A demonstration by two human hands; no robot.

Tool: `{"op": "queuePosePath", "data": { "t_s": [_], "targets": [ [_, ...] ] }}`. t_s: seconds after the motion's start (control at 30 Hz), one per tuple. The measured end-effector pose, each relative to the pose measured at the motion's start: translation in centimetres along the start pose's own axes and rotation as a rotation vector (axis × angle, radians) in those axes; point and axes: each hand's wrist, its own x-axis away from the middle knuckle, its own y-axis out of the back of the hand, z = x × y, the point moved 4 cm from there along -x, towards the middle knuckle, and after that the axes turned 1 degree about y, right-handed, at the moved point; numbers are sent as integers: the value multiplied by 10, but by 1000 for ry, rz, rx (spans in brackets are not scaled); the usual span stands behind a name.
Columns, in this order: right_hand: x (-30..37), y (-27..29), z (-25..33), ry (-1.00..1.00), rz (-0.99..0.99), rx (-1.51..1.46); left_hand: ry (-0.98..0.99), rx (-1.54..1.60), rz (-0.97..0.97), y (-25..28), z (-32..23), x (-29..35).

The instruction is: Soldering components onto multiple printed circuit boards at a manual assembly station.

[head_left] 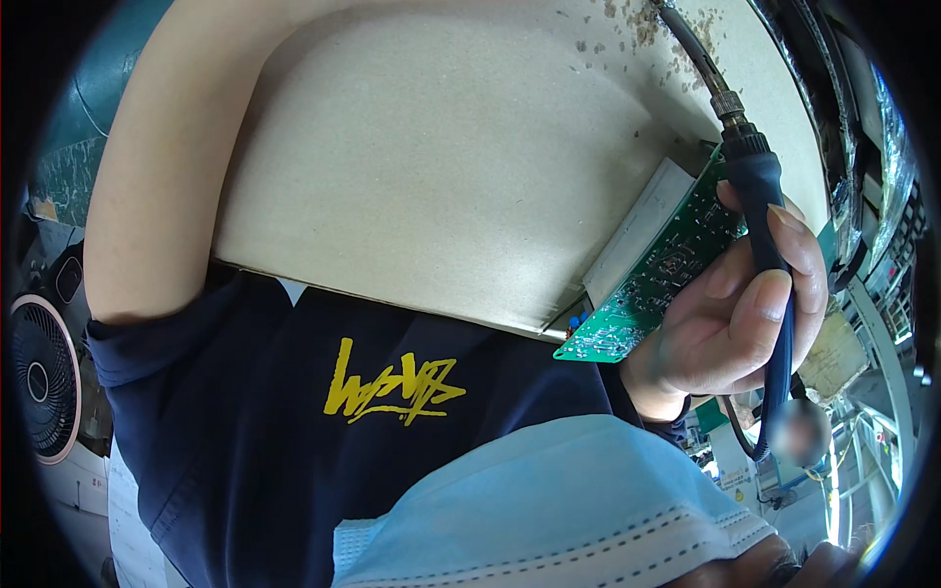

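Your right hand (733, 338) pinches the soldering iron (758, 186); the green circuit board (642, 289) tilts beside those fingers. Your left hand is out of view, its fingers' state I cannot tell.

Bench (412, 186), pale tan, smooth flat top, fills upper middle. Brown scorch-like spots (642, 27) scattered near its top edge, toward the right. Far left: dark green surface (88, 83) with thin curved wire on it; scuffed green panel (69, 181) just below. Lower left: round black fan with pinkish rim and slatted grille (39, 377), facing up into view. Right rim: shiny crumpled clear plastic sheeting (885, 157), black grid-like mesh (917, 216) near it. Below these, rough tan block (835, 353) beside pale green metal framing (890, 367). Bottom: navy short-sleeved shirt (245, 421) with yellow brush-style print (397, 384), pale blue pleated face mask (559, 500) over it. Background lower right cluttered, too small to tell.
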Motion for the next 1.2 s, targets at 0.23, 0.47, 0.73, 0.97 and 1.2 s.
{"op": "queuePosePath", "data": {
  "t_s": [0.23,0.47,0.73,0.97,1.2],
  "targets": [
    [1,-2,-2,44,-60,5,-43,-89,-32,0,-2,4],
    [3,-1,2,65,-82,-25,-177,-350,-179,-2,-9,11],
    [31,55,19,339,62,-83,-69,-79,15,3,4,0],
    [99,87,3,406,-298,-12,-196,71,16,-25,-47,9],
    [124,83,-3,555,-360,25,-229,35,107,-60,-84,21]
  ]
}}
